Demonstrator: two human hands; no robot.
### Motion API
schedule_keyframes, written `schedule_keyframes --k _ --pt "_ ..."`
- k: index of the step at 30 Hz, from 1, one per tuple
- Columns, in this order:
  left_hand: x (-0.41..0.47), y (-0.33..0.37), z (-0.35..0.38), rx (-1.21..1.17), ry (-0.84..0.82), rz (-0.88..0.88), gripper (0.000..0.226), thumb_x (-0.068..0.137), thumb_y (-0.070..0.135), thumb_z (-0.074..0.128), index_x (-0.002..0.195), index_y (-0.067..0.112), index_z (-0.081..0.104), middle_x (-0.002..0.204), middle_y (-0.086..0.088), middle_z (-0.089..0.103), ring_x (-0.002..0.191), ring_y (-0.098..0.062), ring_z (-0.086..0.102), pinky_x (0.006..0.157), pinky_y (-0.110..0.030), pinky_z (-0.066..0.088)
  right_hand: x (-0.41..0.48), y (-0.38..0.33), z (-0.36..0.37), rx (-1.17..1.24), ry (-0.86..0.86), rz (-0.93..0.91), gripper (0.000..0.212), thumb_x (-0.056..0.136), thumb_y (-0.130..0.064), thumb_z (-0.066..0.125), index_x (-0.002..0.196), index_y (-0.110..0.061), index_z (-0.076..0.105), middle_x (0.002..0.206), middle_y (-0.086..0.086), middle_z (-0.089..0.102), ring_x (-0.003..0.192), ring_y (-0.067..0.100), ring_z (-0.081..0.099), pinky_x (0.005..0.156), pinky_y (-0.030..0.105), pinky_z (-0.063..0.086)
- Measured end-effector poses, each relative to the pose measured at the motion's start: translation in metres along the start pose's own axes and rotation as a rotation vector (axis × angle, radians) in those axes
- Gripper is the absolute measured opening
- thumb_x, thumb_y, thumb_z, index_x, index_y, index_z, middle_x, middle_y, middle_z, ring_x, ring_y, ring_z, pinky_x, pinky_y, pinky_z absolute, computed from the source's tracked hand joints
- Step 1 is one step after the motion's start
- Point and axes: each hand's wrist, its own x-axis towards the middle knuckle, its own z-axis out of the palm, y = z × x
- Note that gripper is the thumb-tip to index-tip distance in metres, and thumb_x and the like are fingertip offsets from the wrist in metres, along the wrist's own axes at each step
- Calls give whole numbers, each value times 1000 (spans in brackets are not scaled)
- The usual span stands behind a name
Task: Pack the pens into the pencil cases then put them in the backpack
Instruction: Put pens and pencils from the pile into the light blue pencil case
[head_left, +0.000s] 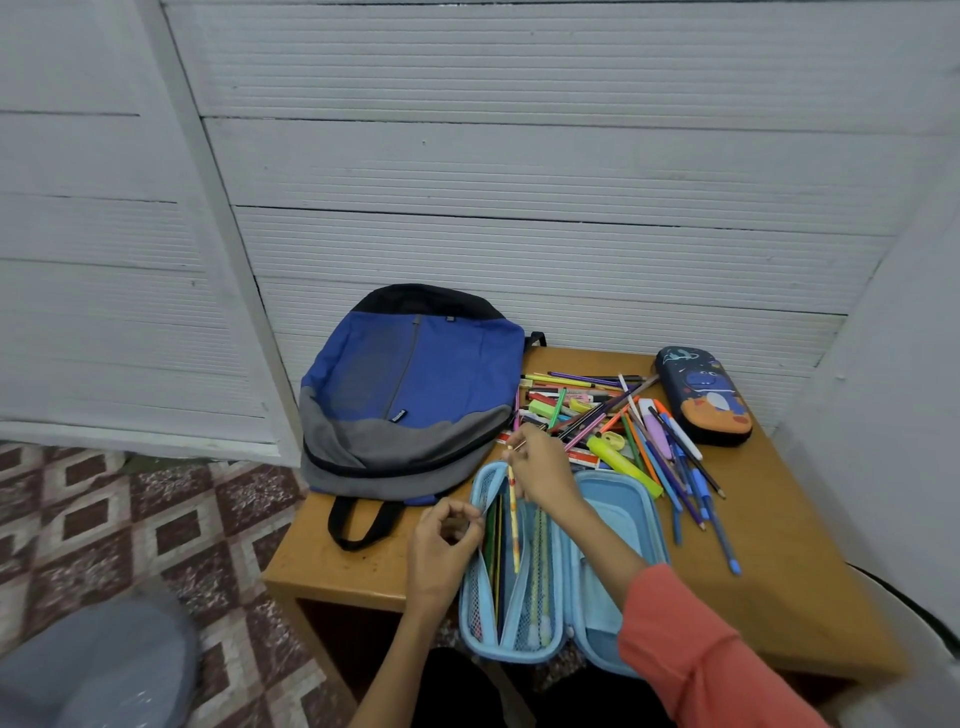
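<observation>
Nearest lies the open light-blue pencil case (615, 512). The left hand (441, 545) pinches its mesh pocket (475, 603) open. The right hand (540, 467) grips a yellow pencil (514, 525), lying near-to-far, just over that pocket. Loose pens (597, 415) lie far right, nearer the right hand.

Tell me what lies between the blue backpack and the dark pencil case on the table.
A loose heap of pens, pencils and highlighters covers the wooden table from the backpack to the dark pencil case, as the head view shows.
</observation>
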Motion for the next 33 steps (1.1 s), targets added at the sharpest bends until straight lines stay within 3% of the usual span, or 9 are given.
schedule_keyframes --k 6,7,9,11,14,18,25,30,33 --pt "0 0 -1 4 -3 10 18 80 6 70 77 23 66 84 -4 67 78 -22 63 74 -34 54 -10 2 9 -84 -117 59 5 97 -16 55 98 -11 54 60 3 59 33 4 50 44 23 39" --pt "0 -1 -1 7 -5 9 18 80 6 70 77 23 66 84 -4 67 78 -22 63 74 -34 54 -12 2 12 -109 -126 56 6 96 -16 56 99 -11 55 63 4 61 40 7 56 47 25 43" --pt "1 -1 0 5 -4 1 19 81 6 69 77 24 66 84 -4 67 78 -22 63 75 -34 54 -17 3 14 -214 -99 3 13 95 -19 57 105 -11 59 82 11 68 75 23 68 66 31 52" --pt "1 1 0 2 -2 -3 18 81 5 69 77 22 66 84 -4 67 78 -21 63 74 -33 54 -22 1 11 -371 -54 -59 20 96 -25 55 110 -12 62 101 13 68 98 31 63 77 35 48" --pt "-1 5 0 -15 1 -5 16 82 3 69 77 18 65 83 -4 67 77 -22 63 72 -28 52 -29 3 10 -537 -22 -152 24 98 -23 48 115 -15 63 114 10 63 106 31 59 79 37 46" --pt "-1 6 0 -24 -3 -4 15 82 3 68 77 16 65 83 -6 67 78 -23 62 72 -25 52 -35 12 14 -498 -14 -121 28 97 -24 52 124 -18 59 125 5 46 118 26 48 87 39 47" --pt "-2 7 0 -19 -1 -7 14 83 5 69 78 17 65 84 -4 67 79 -21 63 69 -19 50 -38 17 12 -383 -6 -38 51 90 -23 61 137 -22 41 130 3 48 123 25 48 85 38 47" --pt "-3 8 0 -18 4 -25 12 82 4 69 78 14 66 85 -6 68 79 -20 63 68 -16 49 -41 17 11 -434 -20 -36 59 88 -7 58 141 -19 35 133 6 44 122 27 47 83 37 47" --pt "-2 8 0 -11 -1 -18 12 82 5 70 77 15 65 84 -5 67 79 -17 63 70 -16 49 -45 17 13 -436 -14 -41 63 86 -15 63 142 -19 34 136 6 41 126 26 42 85 36 47"
